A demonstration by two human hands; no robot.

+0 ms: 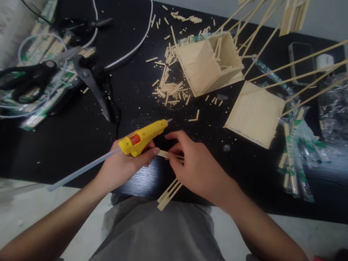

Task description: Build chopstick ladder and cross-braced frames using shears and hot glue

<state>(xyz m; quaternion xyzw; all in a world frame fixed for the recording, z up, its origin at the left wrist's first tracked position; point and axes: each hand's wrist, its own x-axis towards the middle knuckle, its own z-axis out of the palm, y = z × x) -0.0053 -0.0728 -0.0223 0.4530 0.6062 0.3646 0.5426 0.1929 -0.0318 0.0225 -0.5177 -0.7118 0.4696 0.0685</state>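
Observation:
My left hand (121, 167) is closed around a yellow hot glue gun (148, 135), its nozzle pointing up and to the right. A long translucent glue stick (81, 172) runs out of the gun's back. The thumb and fingers of that hand also pinch one end of a short flat wooden piece (162, 153). My right hand (201, 165) pinches the other end, with thin sticks showing between its fingers. Below its palm, several wooden sticks (169, 194) stick out past the table's front edge; my hand hides their upper ends.
A wooden box-like structure (205, 64) and a square stick panel (255, 114) with long sticks stand at the back right. Cut stick bits (172, 89) lie scattered near them. Scissors (37, 75), pruning shears (92, 84), a white cable (150, 13), wrapped chopsticks (291, 157) and a phone (301, 61) surround the black table.

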